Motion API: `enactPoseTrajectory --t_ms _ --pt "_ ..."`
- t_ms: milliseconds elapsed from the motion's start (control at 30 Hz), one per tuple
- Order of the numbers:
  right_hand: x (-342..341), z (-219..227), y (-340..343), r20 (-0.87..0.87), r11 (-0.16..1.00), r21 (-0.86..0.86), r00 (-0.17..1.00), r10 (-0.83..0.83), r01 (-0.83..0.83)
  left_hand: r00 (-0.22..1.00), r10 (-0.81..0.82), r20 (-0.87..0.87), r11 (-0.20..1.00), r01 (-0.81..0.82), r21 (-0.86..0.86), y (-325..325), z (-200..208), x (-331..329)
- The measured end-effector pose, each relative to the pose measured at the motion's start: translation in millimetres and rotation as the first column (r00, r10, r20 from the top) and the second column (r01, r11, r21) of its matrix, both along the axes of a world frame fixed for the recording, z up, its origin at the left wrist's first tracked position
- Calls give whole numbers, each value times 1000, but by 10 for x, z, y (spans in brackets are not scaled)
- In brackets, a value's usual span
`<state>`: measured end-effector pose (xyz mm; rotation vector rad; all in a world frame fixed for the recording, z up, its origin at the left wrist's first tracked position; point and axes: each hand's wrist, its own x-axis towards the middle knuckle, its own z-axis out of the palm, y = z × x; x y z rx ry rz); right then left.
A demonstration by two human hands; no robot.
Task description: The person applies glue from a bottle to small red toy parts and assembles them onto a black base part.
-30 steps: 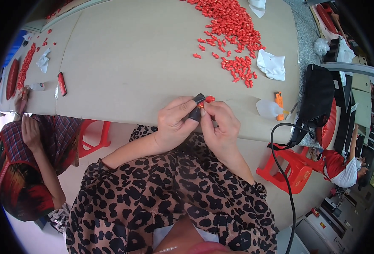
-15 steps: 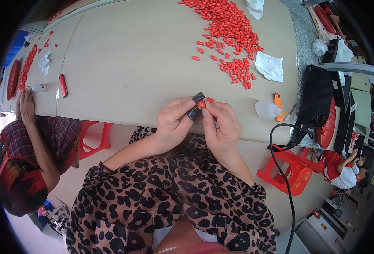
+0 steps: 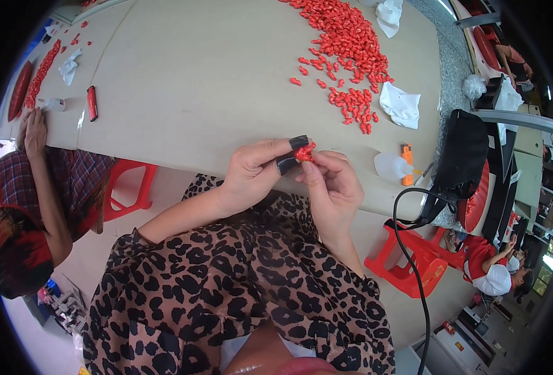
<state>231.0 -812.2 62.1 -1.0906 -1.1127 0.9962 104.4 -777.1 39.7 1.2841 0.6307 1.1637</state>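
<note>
Over the table's near edge, my left hand (image 3: pixel 249 170) pinches a small, shiny red peanut-shaped piece (image 3: pixel 304 152) between thumb and forefinger, both wrapped in black tape. From the other side my right hand (image 3: pixel 334 189) presses its thumb and bent fingers against the same piece. Those fingers cover part of it, so whether a second piece is there cannot be seen. Farther off lies a big heap of similar red pieces (image 3: pixel 351 44), with a smaller cluster (image 3: pixel 353 107) at its near end.
A crumpled white cloth (image 3: pixel 400 105) lies right of the heap. Nearer are a translucent squeeze bottle (image 3: pixel 390 166), an orange lighter (image 3: pixel 407 164) and a black bag (image 3: pixel 461 153). At left, a co-worker's hand (image 3: pixel 34 132) rests by a row of red pieces; a red lighter (image 3: pixel 92 103) lies nearby.
The red piece shows more fully between my fingertips, and my right fingers have curled in more. The whole view has shifted slightly.
</note>
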Motion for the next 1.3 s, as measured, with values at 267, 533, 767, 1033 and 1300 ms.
enactPoseTrajectory --t_ms 267,533,767,1033,1300 --pt "25 -18 -33 42 999 -38 999 -6 8 996 -52 -70 998 50 -37 -33 -20 -53" --pt "87 6 -18 -187 977 -210 982 7 -47 980 -24 -197 998 33 45 -14 -33 -13" --pt "146 15 -3 -311 951 -299 950 -19 -79 996 -6 -93 999 3 -34 -40 -51 84" --pt "90 119 40 -286 949 -311 957 -43 -50 995 -42 -93 998 38 -45 34 69 41" --pt "452 143 369 537 950 1 801 -265 314 986 -130 109 945 156 -287 109 126 221"
